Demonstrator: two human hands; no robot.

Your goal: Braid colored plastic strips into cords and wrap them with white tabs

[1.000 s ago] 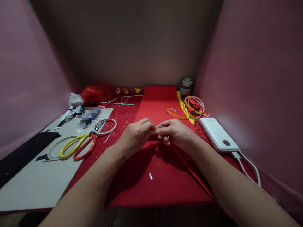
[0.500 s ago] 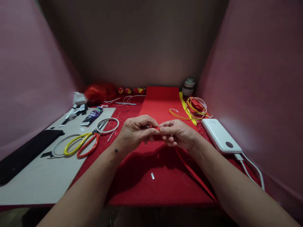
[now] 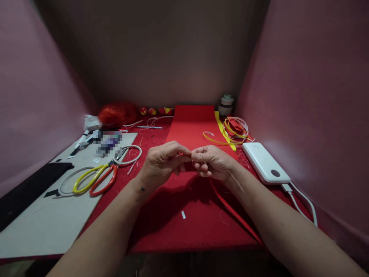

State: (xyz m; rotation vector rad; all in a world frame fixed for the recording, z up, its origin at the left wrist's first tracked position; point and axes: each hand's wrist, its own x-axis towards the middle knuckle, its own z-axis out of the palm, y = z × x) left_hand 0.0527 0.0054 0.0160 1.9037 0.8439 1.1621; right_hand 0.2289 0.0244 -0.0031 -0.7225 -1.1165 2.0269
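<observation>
Red felt sheet [image 3: 190, 127] w/ left hand [image 3: 161, 163] & right hand [image 3: 213, 163] above, both grips pinching 1 red strip [image 3: 230, 209].

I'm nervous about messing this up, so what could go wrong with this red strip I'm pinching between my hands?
The red strip trails from under the right hand toward the table edge beneath the right forearm, so the arm could crease or drag it. The left hand pinches it at the fingertips only, so the end might slip free. The white power bank lies close beside the right wrist and could get nudged.

Head-worn view (the only one) looks forward, down, near.
</observation>
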